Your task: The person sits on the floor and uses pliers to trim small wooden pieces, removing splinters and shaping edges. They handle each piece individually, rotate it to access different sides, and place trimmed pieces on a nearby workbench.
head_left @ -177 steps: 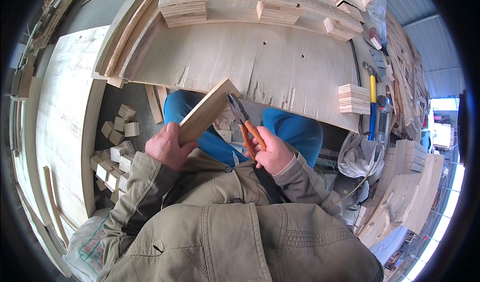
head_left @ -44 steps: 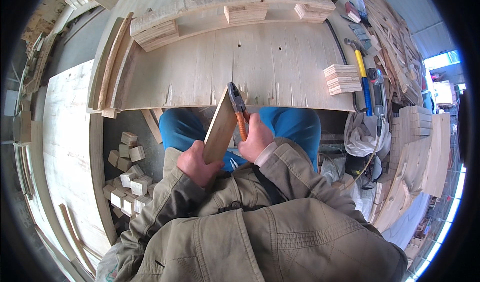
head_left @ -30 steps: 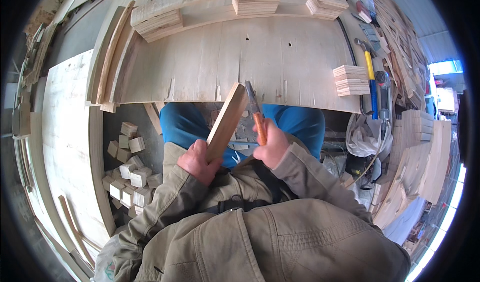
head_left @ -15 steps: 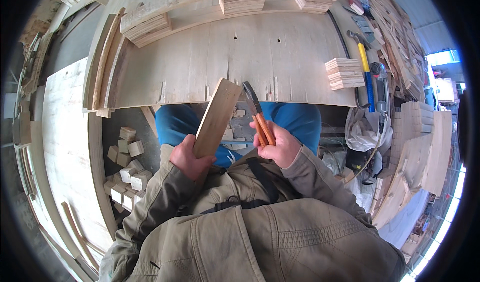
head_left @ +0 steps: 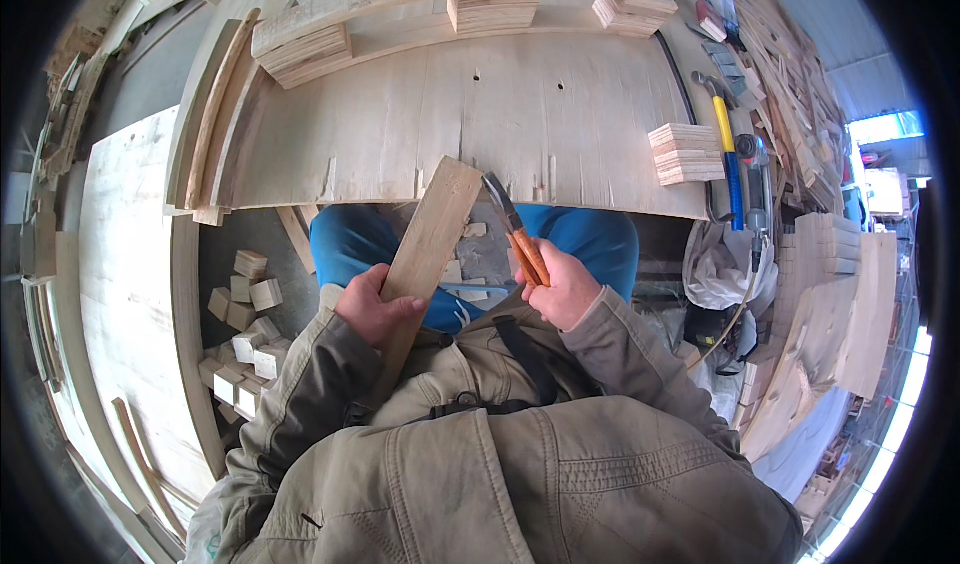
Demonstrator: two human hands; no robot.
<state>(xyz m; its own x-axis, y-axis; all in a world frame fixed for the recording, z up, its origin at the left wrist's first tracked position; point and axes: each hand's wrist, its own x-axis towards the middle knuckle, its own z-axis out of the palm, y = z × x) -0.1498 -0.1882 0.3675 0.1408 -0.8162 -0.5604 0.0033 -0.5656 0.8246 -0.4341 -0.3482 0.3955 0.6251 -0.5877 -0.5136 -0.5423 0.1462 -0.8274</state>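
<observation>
A flat wooden board [head_left: 428,236] slants up from my lap, its far end by the edge of the workbench. My left hand [head_left: 376,307] is closed around its lower part, the thumb lying across the face. In my right hand [head_left: 562,286] I grip a pair of pliers [head_left: 527,254] by its orange handles. The dark jaws point up and left and lie close beside the board's far end; whether they touch it I cannot tell. My right fingertips are partly hidden behind the handles.
Ahead is the plywood workbench [head_left: 400,129] with a plywood block stack [head_left: 686,154] at its right. A yellow-and-blue hammer [head_left: 728,154] and a power tool [head_left: 755,184] lie beyond. Small wood blocks [head_left: 262,349] are heaped on the floor at left, beside a large pale panel [head_left: 135,294].
My left hand has shifted slightly up and left on the board. The plier jaws have dipped slightly and moved a little left, closer to the board's end.
</observation>
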